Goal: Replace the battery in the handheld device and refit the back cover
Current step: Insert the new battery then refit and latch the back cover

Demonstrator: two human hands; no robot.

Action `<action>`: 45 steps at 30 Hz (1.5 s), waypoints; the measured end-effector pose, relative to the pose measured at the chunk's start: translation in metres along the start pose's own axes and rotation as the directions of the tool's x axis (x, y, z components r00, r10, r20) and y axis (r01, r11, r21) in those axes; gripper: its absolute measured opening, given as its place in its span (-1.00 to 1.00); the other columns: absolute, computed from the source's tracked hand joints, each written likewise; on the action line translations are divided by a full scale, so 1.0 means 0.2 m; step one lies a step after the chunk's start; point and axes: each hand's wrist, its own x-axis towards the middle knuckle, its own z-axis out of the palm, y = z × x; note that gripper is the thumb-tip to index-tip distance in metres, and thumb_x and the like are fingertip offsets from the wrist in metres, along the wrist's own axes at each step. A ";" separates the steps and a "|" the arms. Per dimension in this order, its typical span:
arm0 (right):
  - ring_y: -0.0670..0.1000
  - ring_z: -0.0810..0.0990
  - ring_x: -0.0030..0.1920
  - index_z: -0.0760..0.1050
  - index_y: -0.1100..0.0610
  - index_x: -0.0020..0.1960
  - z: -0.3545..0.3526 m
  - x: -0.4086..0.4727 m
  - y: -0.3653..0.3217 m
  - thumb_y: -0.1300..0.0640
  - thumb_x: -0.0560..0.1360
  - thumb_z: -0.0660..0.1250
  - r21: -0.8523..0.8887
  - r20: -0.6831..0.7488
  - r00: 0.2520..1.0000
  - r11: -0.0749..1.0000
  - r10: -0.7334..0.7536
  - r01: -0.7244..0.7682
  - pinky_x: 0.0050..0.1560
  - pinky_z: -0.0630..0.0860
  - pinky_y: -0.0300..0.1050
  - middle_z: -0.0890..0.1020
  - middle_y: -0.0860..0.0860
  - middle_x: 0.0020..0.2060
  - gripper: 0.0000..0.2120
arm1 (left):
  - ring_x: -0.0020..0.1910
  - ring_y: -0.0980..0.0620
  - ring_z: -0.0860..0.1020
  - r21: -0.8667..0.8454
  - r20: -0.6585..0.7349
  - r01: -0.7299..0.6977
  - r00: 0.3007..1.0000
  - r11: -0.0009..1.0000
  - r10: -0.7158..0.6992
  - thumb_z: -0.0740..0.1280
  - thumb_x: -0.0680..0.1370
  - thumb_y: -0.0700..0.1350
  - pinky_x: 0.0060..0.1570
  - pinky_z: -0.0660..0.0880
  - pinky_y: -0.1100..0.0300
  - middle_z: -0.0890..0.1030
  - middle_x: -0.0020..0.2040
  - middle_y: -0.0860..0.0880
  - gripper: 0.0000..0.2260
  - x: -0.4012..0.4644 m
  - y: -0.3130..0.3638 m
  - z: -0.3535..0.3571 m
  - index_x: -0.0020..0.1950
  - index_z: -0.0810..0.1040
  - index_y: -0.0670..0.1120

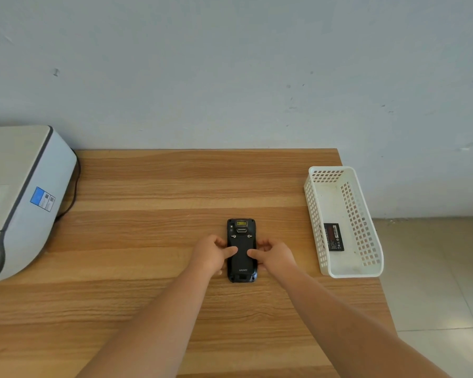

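Note:
A black handheld device [241,264] lies face down on the wooden table [148,241], its back cover on and its scanner window toward the wall. My left hand [212,256] grips the device's left side, thumb pressing on the back cover. My right hand [273,256] grips the right side the same way, thumb on the cover. A black battery [333,237] with a red label lies flat inside the white perforated basket [366,241] to the right.
A grey-white printer [19,197] with a blue label fills the table's left end, a dark cable behind it. The basket sits at the table's right edge, partly overhanging. A pale wall runs along the back; tiled floor shows at right.

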 end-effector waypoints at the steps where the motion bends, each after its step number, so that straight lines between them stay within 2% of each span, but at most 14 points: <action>1: 0.02 0.65 -0.08 0.51 0.04 0.07 0.00 0.00 0.01 0.17 0.42 0.50 -0.015 0.008 1.000 1.000 -0.001 0.001 0.06 0.62 0.05 0.61 -0.04 -0.16 -0.72 | -0.10 -0.06 0.66 -0.002 0.019 0.006 1.000 1.000 -0.006 0.49 0.49 -0.10 -0.31 0.57 0.11 0.63 -0.03 -0.05 -0.76 -0.01 -0.01 0.00 0.07 0.50 -0.05; 6: 0.00 0.63 -0.13 0.51 0.03 0.03 0.01 0.02 0.02 0.21 0.42 0.49 -0.066 0.005 1.000 0.998 -0.011 0.011 0.03 0.63 0.03 0.62 -0.02 -0.16 -0.75 | -0.40 0.03 0.62 0.065 0.001 -0.069 0.998 0.995 0.069 0.49 0.49 -0.14 -0.44 0.48 0.19 0.61 -0.23 -0.01 -0.81 -0.01 -0.05 0.02 0.03 0.54 -0.11; 10: 0.01 0.64 -0.11 0.49 0.05 0.13 0.01 -0.02 0.03 0.16 0.46 0.46 -0.066 0.016 1.000 0.998 -0.018 0.019 -0.03 0.64 -0.03 0.60 -0.03 -0.12 -0.72 | -0.24 -0.03 0.66 0.112 -0.016 -0.100 0.995 0.989 0.102 0.48 0.50 -0.10 -0.23 0.61 0.08 0.63 -0.20 0.00 -0.81 -0.04 -0.04 0.02 0.05 0.55 -0.09; 13: -0.02 0.63 -0.15 0.49 0.07 0.18 -0.01 -0.05 0.06 0.19 0.42 0.50 -0.017 0.068 0.997 1.000 -0.023 0.024 -0.06 0.65 -0.06 0.58 -0.03 -0.16 -0.63 | -0.19 0.02 0.64 0.068 0.036 -0.085 0.996 0.994 0.083 0.49 0.49 -0.08 -0.37 0.53 0.20 0.60 -0.10 0.03 -0.71 -0.08 -0.06 0.02 0.13 0.49 -0.05; 16: -0.04 0.58 -0.22 0.47 0.03 0.17 -0.01 -0.06 0.08 0.27 0.36 0.53 -0.077 0.087 0.995 0.996 -0.040 0.047 -0.05 0.64 -0.04 0.53 -0.02 -0.21 -0.54 | -0.24 0.05 0.60 0.041 0.069 -0.085 0.994 0.996 0.082 0.55 0.43 -0.15 -0.44 0.46 0.25 0.56 -0.10 0.03 -0.59 -0.10 -0.08 0.03 0.19 0.46 -0.04; 19: -0.05 0.57 -0.27 0.45 0.02 0.18 -0.01 -0.05 0.08 0.26 0.36 0.53 -0.124 0.093 0.994 0.990 -0.055 0.066 -0.16 0.61 -0.14 0.52 -0.02 -0.20 -0.53 | -0.25 0.05 0.58 0.064 0.046 -0.110 0.993 0.992 0.108 0.55 0.42 -0.18 -0.45 0.44 0.29 0.55 -0.12 0.01 -0.59 -0.10 -0.09 0.04 0.20 0.48 -0.06; 23: -0.03 0.59 -0.24 0.42 0.03 0.19 -0.01 -0.04 0.07 0.24 0.37 0.53 -0.185 0.109 0.993 0.981 -0.045 0.065 -0.18 0.60 -0.15 0.53 -0.01 -0.18 -0.52 | -0.12 -0.01 0.64 0.163 0.049 -0.109 0.994 0.981 0.103 0.55 0.41 -0.12 -0.17 0.62 0.09 0.58 -0.09 0.02 -0.58 -0.09 -0.07 0.03 0.19 0.46 -0.02; 25: -0.02 0.62 -0.22 0.41 0.05 0.17 -0.02 -0.04 0.04 0.23 0.36 0.54 -0.178 0.117 0.993 0.984 -0.009 0.030 -0.15 0.63 -0.12 0.57 0.00 -0.17 -0.53 | -0.11 0.00 0.66 0.164 0.086 -0.070 0.995 0.984 0.056 0.56 0.41 -0.11 -0.18 0.65 0.09 0.60 -0.08 0.02 -0.60 -0.08 -0.04 0.01 0.16 0.46 -0.03; 27: -0.01 0.66 -0.19 0.44 0.09 0.13 -0.03 -0.01 -0.01 0.18 0.37 0.54 -0.092 0.104 0.993 0.995 0.052 -0.042 -0.10 0.66 -0.07 0.63 0.03 -0.13 -0.59 | -0.09 -0.01 0.68 0.119 0.111 -0.025 0.994 0.993 0.012 0.55 0.42 -0.07 -0.15 0.67 0.08 0.64 -0.04 -0.02 -0.64 -0.05 0.00 -0.02 0.11 0.48 -0.06; 30: 0.06 0.69 -0.15 0.48 0.19 0.06 -0.03 0.04 -0.05 0.20 0.39 0.53 -0.028 0.081 0.992 0.995 0.099 -0.097 -0.03 0.66 0.04 0.67 0.10 -0.12 -0.67 | -0.06 -0.08 0.68 0.105 0.095 0.008 0.995 0.994 -0.018 0.51 0.47 -0.07 -0.08 0.67 0.00 0.66 -0.02 -0.09 -0.75 0.00 0.03 -0.04 0.03 0.49 -0.07; 35: 0.09 0.71 -0.15 0.48 0.18 -0.03 -0.02 0.08 -0.06 0.29 0.35 0.53 -0.075 0.070 0.992 0.992 0.108 -0.103 -0.04 0.66 0.10 0.69 0.10 -0.13 -0.71 | -0.18 -0.02 0.69 0.157 0.071 -0.006 0.997 0.988 -0.005 0.49 0.48 -0.13 -0.20 0.66 0.08 0.66 -0.10 -0.07 -0.80 0.02 0.02 -0.02 -0.03 0.48 -0.03; 39: 0.10 0.70 -0.14 0.44 0.17 -0.08 -0.03 0.07 -0.07 0.32 0.37 0.52 -0.084 0.100 0.987 0.990 0.125 -0.117 -0.05 0.67 0.07 0.67 0.12 -0.15 -0.73 | -0.17 -0.05 0.68 0.133 0.100 0.006 0.995 0.991 -0.020 0.52 0.46 -0.16 -0.23 0.65 0.07 0.65 -0.09 -0.08 -0.74 0.04 0.05 -0.03 0.02 0.47 -0.05; 42: 0.11 0.70 -0.14 0.44 0.18 -0.09 -0.05 0.08 -0.11 0.26 0.37 0.54 -0.027 0.122 0.978 0.986 0.169 -0.167 -0.03 0.66 0.07 0.68 0.17 -0.12 -0.73 | -0.17 -0.03 0.66 0.062 0.103 0.026 0.994 0.998 -0.032 0.52 0.46 -0.08 -0.36 0.57 0.17 0.66 -0.04 -0.10 -0.71 0.04 0.08 -0.05 0.06 0.48 -0.07; 45: 0.10 0.70 -0.15 0.49 0.21 -0.05 -0.04 0.10 -0.14 0.14 0.41 0.52 -0.031 0.091 0.978 0.982 0.189 -0.186 -0.04 0.67 0.06 0.68 0.17 -0.10 -0.74 | -0.15 -0.04 0.67 0.049 0.057 0.028 0.998 0.998 -0.031 0.48 0.49 -0.03 -0.28 0.64 0.12 0.66 -0.07 -0.10 -0.78 0.07 0.09 -0.04 0.00 0.49 -0.07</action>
